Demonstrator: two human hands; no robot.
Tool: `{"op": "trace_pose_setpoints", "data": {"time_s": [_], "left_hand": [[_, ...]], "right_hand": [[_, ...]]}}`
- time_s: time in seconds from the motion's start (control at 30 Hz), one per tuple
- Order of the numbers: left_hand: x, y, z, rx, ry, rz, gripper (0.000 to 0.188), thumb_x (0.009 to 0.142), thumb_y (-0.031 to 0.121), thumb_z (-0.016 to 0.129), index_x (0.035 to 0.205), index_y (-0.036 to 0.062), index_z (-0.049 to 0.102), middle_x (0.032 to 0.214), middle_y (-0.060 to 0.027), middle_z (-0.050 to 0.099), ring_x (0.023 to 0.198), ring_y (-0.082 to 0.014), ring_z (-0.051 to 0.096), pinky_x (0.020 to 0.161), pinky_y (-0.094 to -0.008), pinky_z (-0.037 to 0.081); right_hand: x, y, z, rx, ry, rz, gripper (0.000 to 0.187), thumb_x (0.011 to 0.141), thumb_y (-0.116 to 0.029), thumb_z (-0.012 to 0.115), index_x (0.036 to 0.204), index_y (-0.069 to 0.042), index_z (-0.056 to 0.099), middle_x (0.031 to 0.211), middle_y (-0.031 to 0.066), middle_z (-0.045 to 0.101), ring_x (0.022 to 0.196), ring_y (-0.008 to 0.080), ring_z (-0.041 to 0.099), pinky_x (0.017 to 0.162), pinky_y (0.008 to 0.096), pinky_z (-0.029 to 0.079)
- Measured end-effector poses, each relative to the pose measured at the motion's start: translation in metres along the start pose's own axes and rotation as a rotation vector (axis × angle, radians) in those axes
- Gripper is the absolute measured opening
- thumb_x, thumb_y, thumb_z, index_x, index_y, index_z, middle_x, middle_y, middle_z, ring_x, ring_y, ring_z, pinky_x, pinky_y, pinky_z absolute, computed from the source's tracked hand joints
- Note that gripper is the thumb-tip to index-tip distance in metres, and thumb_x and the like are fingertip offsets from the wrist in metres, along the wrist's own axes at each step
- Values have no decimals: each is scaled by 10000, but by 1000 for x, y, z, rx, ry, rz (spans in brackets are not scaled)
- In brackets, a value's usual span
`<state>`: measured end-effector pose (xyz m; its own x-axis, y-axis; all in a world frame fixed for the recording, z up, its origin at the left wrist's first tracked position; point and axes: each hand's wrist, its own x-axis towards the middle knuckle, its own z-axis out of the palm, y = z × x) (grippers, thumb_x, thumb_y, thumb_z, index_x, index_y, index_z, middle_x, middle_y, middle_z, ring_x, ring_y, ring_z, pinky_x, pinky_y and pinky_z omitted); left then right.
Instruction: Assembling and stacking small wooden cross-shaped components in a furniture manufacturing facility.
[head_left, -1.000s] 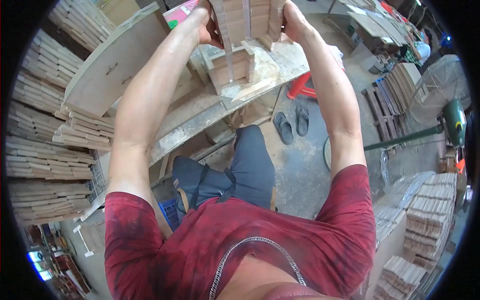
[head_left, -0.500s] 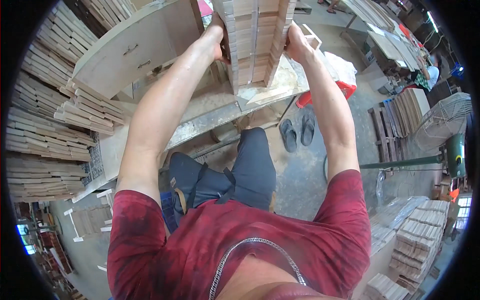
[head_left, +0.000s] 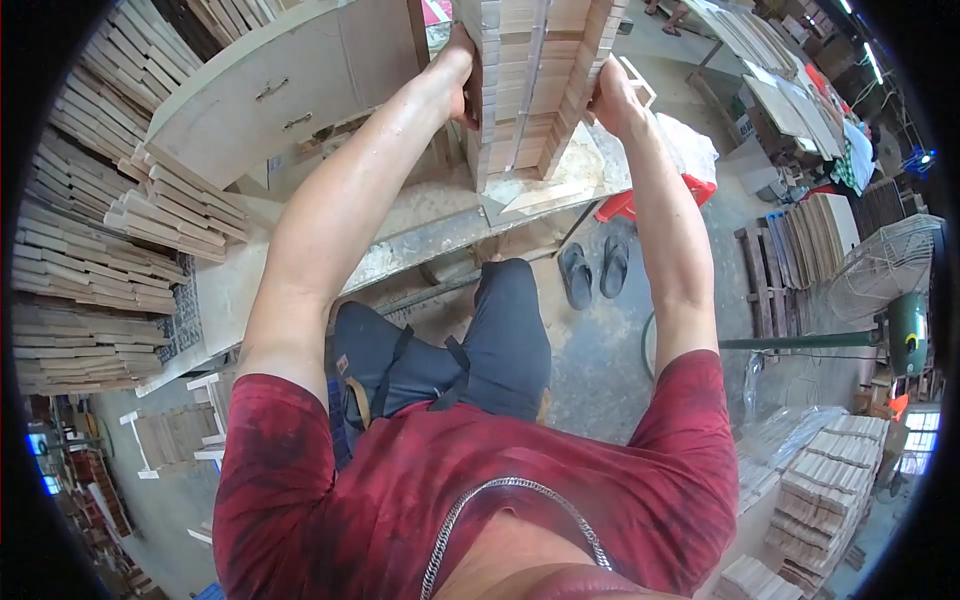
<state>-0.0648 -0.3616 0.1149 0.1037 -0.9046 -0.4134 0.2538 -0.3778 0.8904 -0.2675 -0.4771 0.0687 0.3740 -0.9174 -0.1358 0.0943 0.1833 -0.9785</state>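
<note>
Near the front edge of the counter (head_left: 422, 240), the wooden assembly (head_left: 553, 80) is gripped at opposite sides by the fingers of the left hand (head_left: 460, 76) and right hand (head_left: 613, 100); probably stiff and heavy, it is best held low.

Dark sandals (head_left: 577, 278) near a red stool (head_left: 701, 188) — green fan (head_left: 908, 335) farther right

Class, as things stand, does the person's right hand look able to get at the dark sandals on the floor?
Probably not: the right hand is against the side of the tall wooden piece, while the sandals lie lower, on the floor.
</note>
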Motion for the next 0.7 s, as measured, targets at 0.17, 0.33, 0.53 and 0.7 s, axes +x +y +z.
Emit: {"op": "trace_pose_setpoints", "data": {"time_s": [0.17,0.33,0.53,0.7], "left_hand": [[7,7,1,28,10,12,1076,830,920,230,1497,104,442,1486,-249,428,1340,-465,389,986,-793,279],[7,0,20,-35,-29,-82,1106,798,947,278,1504,113,449,1507,-149,464,1392,-415,366,1048,-744,265],[4,-18,-2,-216,-90,-54,1053,823,916,328,1472,99,474,1524,-161,452,1404,-365,390,1066,-713,286],[27,-19,-10,-231,-127,8,1012,864,886,291,1512,121,427,1551,-158,420,1413,-353,391,1090,-689,287]], "right_hand": [[1,-2,-2,-15,15,-36,441,1029,-378,384,1293,-68,554,1242,110,622,1124,258,573,975,432,453],[30,39,-41,-40,74,-100,476,1019,-447,346,1290,-115,552,1127,69,645,995,237,609,813,412,518],[-4,22,-5,-16,-120,-56,744,980,-694,332,1496,-168,436,1313,62,609,1163,246,570,961,458,463],[-3,9,-6,-80,-181,-14,839,956,-751,288,1574,-184,330,1542,88,438,1340,276,460,1059,498,380]]}}
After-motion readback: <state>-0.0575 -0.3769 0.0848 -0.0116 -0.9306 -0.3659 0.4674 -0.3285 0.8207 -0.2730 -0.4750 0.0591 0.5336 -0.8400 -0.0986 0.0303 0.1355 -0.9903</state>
